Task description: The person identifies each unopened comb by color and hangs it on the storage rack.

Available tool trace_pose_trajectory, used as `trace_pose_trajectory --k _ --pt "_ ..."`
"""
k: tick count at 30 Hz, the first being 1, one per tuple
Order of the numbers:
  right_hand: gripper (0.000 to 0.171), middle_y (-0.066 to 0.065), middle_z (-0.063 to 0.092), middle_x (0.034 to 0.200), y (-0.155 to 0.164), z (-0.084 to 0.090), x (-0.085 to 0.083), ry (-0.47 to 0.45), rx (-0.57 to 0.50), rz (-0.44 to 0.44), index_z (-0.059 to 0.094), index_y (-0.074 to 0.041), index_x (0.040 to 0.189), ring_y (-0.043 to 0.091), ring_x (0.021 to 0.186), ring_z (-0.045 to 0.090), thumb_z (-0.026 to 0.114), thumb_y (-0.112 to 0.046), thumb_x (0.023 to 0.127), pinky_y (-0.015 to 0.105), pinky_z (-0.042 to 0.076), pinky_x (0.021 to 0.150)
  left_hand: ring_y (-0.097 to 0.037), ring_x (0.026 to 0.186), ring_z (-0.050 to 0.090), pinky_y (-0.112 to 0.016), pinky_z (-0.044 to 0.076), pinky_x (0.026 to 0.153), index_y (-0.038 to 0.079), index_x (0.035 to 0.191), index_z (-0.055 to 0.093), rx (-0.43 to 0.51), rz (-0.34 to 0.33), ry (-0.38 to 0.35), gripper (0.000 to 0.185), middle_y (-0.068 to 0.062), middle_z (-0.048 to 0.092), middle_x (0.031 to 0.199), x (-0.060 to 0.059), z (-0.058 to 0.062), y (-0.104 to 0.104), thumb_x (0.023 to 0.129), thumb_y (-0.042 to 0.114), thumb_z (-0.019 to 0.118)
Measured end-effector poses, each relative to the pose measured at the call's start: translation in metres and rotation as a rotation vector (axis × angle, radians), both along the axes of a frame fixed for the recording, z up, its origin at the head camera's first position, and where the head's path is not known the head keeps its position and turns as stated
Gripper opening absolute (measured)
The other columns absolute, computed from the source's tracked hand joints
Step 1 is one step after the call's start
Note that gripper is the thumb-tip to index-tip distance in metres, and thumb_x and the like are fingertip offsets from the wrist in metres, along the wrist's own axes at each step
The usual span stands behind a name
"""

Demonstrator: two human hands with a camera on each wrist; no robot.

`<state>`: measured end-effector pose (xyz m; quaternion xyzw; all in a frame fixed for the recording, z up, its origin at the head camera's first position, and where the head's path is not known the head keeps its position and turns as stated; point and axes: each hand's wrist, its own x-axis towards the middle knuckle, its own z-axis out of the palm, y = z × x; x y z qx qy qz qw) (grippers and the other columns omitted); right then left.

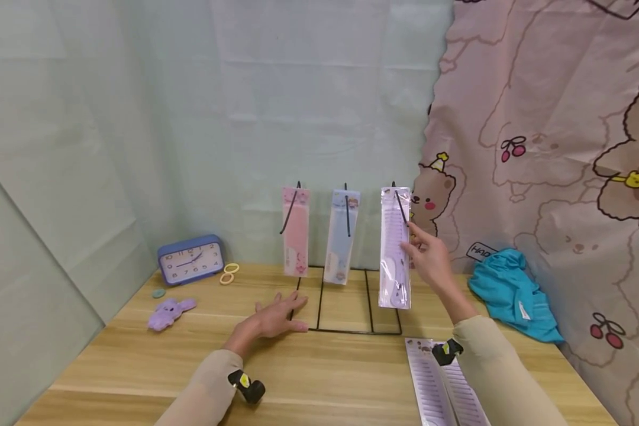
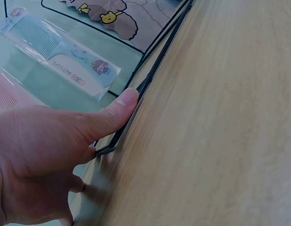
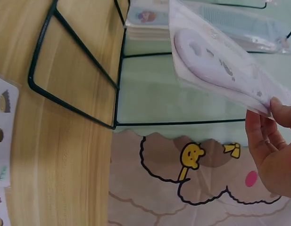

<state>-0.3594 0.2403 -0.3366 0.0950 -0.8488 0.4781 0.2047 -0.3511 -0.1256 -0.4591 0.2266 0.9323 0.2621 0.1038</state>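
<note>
A purple comb in a clear packet point(image 1: 394, 248) hangs on the right hook of a black wire rack point(image 1: 346, 332). With thumb and fingertips my right hand point(image 1: 430, 255) pinches the right edge of this packet; in the right wrist view its handle end point(image 3: 206, 61) hangs free. My left hand point(image 1: 277, 315) rests at the left of the rack's base, fingers spread. Its thumb point(image 2: 119, 109) lies against the base wire in the left wrist view. Pink comb packets point(image 1: 296, 236) hang on the left hook and blue comb packets point(image 1: 342, 236) on the middle one.
More purple comb packets point(image 1: 431, 378) lie at the front right, partly under the right forearm. A blue clock point(image 1: 191, 260), yellow rings point(image 1: 227, 278), a green disc point(image 1: 158, 293) and a purple plush toy point(image 1: 165, 315) sit at left. Teal cloth point(image 1: 511, 293) lies at right.
</note>
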Motion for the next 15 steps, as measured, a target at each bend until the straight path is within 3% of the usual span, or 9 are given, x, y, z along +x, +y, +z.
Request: trace_pose_trajectory --k 10,15 --pt "0.067 0.024 0.056 0.120 0.007 -0.006 -0.017 -0.071 0.010 0.065 0.034 -0.017 0.157 0.033 0.101 0.062 0.058 0.003 0.099 0.036 0.058 0.074 -0.051 0.147 0.006 -0.084 -0.003 0.098 0.018 0.156 0.038 -0.003 0.001 -0.011 0.076 -0.015 0.020 0.164 0.000 -0.001 -0.001 0.093 0.050 0.065" --pt "0.068 0.023 0.056 0.117 0.008 -0.011 -0.023 -0.055 0.002 0.052 0.036 -0.018 0.157 0.032 0.099 0.063 0.058 0.005 0.097 0.031 0.058 0.074 -0.052 0.147 0.006 -0.084 -0.004 0.098 0.016 0.156 0.037 0.008 -0.005 -0.011 0.076 -0.017 0.020 0.164 0.001 -0.001 -0.002 0.094 0.049 0.066"
